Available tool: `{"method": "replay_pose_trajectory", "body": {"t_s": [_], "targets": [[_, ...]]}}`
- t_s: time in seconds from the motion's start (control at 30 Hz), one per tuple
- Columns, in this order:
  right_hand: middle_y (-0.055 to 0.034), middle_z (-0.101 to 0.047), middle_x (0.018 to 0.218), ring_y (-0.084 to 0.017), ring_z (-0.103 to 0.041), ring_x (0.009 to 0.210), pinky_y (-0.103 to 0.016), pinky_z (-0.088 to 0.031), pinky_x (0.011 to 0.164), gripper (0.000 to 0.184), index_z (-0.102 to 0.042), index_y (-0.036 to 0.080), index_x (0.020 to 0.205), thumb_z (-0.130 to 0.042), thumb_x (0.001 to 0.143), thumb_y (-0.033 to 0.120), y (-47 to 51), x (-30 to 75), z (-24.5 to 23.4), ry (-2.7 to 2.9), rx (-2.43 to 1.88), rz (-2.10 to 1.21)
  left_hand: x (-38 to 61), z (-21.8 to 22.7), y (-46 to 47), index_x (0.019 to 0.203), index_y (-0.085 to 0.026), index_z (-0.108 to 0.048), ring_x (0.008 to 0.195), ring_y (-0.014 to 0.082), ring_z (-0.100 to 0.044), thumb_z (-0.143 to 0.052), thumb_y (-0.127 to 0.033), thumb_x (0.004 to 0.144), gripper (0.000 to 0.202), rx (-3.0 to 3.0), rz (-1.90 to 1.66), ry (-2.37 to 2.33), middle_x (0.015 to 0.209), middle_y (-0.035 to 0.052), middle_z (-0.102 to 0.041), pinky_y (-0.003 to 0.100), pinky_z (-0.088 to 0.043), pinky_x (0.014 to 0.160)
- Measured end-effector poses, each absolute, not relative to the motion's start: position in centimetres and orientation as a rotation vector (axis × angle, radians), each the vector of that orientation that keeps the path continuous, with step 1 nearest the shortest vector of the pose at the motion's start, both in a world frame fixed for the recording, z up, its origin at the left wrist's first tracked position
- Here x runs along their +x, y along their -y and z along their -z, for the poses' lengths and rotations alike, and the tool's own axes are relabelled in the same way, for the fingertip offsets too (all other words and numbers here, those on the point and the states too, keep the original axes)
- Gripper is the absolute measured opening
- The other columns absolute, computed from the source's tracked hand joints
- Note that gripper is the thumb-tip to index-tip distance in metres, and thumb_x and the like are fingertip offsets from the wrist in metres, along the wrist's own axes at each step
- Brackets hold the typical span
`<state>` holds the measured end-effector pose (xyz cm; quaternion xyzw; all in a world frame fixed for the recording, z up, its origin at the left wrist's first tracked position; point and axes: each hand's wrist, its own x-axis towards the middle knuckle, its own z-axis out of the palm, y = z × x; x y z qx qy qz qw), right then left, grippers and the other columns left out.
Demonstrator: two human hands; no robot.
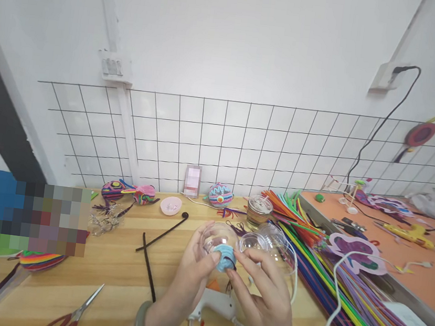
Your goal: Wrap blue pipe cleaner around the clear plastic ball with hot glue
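Closest to the camera, the person's two hands meet above the wooden surface (119, 256). Fingers of the left hand (193, 268) curl round a clear plastic shell (216, 234), while its thumb presses on a blue coiled piece (224, 257) lying at the shell's near side. With finger and thumb drawn narrow, the right hand (266, 282) pinches at the piece's right edge, where a dark strand shows; whether the strand itself is gripped cannot be told.

Should the left thumb ease off too soon, the coil might slide on the smooth plastic or spring apart; too hard a squeeze could dent the thin-looking shell. A careless tug by the right hand may pull the windings out of line. Beneath the hands lies a white tool (220, 303), seemingly a glue gun: if it is hot, a dropped wrist risks a burn. Beyond the right hand, loose clear shells (254, 241) stand near a cup of drink (258, 218), so a wide sweep could scatter the one or spill the other.
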<state>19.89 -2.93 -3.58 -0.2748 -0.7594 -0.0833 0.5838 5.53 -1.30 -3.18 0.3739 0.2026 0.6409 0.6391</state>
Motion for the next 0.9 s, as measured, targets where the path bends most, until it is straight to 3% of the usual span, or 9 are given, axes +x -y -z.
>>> {"method": "replay_pose_trajectory", "body": {"t_s": [0.27,0.53,0.9], "targets": [[-0.0057,-0.057,0.093,-0.016,-0.06,0.081,-0.027,-0.052,0.066,0.033,-0.065,0.019,0.112,-0.055,0.087,0.0,3.0,20.0,3.1,1.704,-0.677,0.094,5.6,3.2,1.4,0.123,-0.023,-0.055,0.114,0.0267,-0.054,-0.082,-0.03,0.063,0.066,0.873,-1.456,-0.481,0.116,0.0092,-0.061,0.039,-0.042,0.098],[-0.0092,-0.061,0.092,-0.022,-0.058,0.084,-0.038,-0.049,0.069,0.044,-0.063,0.019,0.121,-0.059,0.083,-0.002,2.7,21.0,2.9,1.798,-0.647,0.374,5.2,3.3,1.0,0.127,-0.023,-0.055,0.127,0.0331,-0.046,-0.086,-0.03,0.057,0.077,0.919,-1.397,-0.471,0.131,0.0123,-0.055,0.044,-0.039,0.104],[-0.0078,-0.064,0.089,-0.021,-0.061,0.082,-0.037,-0.049,0.068,0.048,-0.06,0.023,0.126,-0.057,0.084,0.0,2.6,20.7,3.5,1.821,-0.68,0.417,5.2,3.1,1.3,0.124,-0.019,-0.057,0.126,0.0338,-0.047,-0.085,-0.036,0.06,0.072,0.938,-1.398,-0.576,0.13,0.0153,-0.056,0.045,-0.037,0.105]]}}
